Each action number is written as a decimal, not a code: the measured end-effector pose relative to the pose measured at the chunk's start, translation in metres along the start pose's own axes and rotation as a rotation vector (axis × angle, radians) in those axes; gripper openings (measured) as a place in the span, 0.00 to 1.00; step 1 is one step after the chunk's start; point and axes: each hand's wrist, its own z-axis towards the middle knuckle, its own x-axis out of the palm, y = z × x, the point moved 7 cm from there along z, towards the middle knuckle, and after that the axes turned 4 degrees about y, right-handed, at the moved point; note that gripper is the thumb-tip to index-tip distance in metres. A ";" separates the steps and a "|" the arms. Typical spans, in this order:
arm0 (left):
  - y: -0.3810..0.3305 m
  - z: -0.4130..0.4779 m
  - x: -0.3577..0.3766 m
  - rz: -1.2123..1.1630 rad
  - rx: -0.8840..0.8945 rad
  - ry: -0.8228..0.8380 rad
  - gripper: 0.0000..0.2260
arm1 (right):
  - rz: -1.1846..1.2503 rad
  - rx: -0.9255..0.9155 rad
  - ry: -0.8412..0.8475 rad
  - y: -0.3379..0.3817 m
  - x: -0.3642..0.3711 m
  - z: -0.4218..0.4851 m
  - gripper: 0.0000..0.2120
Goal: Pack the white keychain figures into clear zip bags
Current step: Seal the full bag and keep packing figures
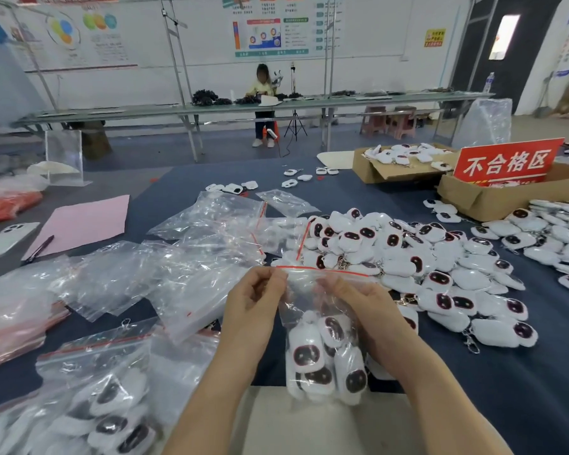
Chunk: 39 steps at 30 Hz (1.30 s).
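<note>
While the left hand (pixel 255 303) and right hand (pixel 358 307) pinch its red-striped mouth, the zip bag (pixel 302 292) hangs below the grip, holding white figures (pixel 306 354).

white keychain figures (pixel 408 254) with dark faces, red-striped clear zip bag (pixel 322 326), pink paper (pixel 86 221)

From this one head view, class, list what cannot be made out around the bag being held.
1. Head view: whether the held bag is zipped shut; the strip is too fine, and the left hand covers one end.
2. Head view: right hand fingertips, veiled by the bag's plastic.
3. Head view: packed bags, blurred, cut by bottom-left edges.
4. Head view: cardboard box contents, hidden by red sign.
</note>
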 end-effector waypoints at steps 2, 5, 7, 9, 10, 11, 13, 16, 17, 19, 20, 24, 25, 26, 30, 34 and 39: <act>0.000 0.000 0.000 -0.002 -0.001 0.012 0.08 | 0.005 -0.019 -0.005 -0.001 0.001 0.000 0.22; 0.000 0.000 0.002 0.007 -0.004 0.035 0.09 | -0.032 -0.029 -0.017 -0.001 0.001 0.002 0.28; -0.002 0.000 0.004 0.018 -0.005 0.053 0.09 | -0.054 -0.033 -0.030 0.001 0.000 0.002 0.29; -0.003 -0.001 0.006 0.051 0.002 0.076 0.09 | -0.044 -0.044 -0.031 0.002 -0.002 0.002 0.27; -0.004 -0.001 0.007 0.076 0.008 0.084 0.09 | -0.031 -0.049 -0.032 0.002 -0.002 0.002 0.26; -0.004 -0.002 0.007 0.094 0.013 0.086 0.09 | -0.024 -0.050 -0.036 0.002 -0.003 0.002 0.26; -0.003 -0.002 0.007 0.100 0.012 0.082 0.09 | -0.028 -0.045 -0.040 0.003 -0.002 0.001 0.27; -0.003 -0.001 0.006 0.101 0.013 0.070 0.10 | -0.023 -0.020 -0.040 0.004 0.000 -0.001 0.26; -0.004 -0.001 0.005 0.103 0.016 0.066 0.10 | -0.025 -0.018 -0.044 0.005 0.000 -0.001 0.25; -0.005 -0.001 0.005 0.108 0.030 0.071 0.09 | -0.028 -0.024 -0.045 0.007 0.000 -0.002 0.24; -0.006 -0.001 0.006 0.108 0.038 0.084 0.09 | -0.019 -0.028 -0.044 0.009 0.000 -0.002 0.24; -0.010 -0.004 0.012 0.104 0.043 0.173 0.12 | 0.003 -0.029 -0.061 0.014 0.001 -0.005 0.22; -0.011 -0.005 0.013 0.108 0.046 0.177 0.12 | -0.002 -0.023 -0.059 0.014 0.002 -0.005 0.21; -0.012 -0.005 0.013 0.108 0.046 0.171 0.10 | -0.007 -0.020 -0.057 0.014 0.003 -0.004 0.20; -0.013 -0.005 0.011 0.078 0.039 0.137 0.05 | -0.018 -0.007 -0.053 0.012 0.007 -0.004 0.19; -0.017 -0.006 0.013 0.040 0.034 0.163 0.04 | 0.011 0.001 -0.057 0.011 0.006 -0.006 0.17; -0.017 -0.001 0.010 0.065 0.004 0.166 0.10 | 0.049 0.003 -0.038 0.011 0.007 -0.008 0.18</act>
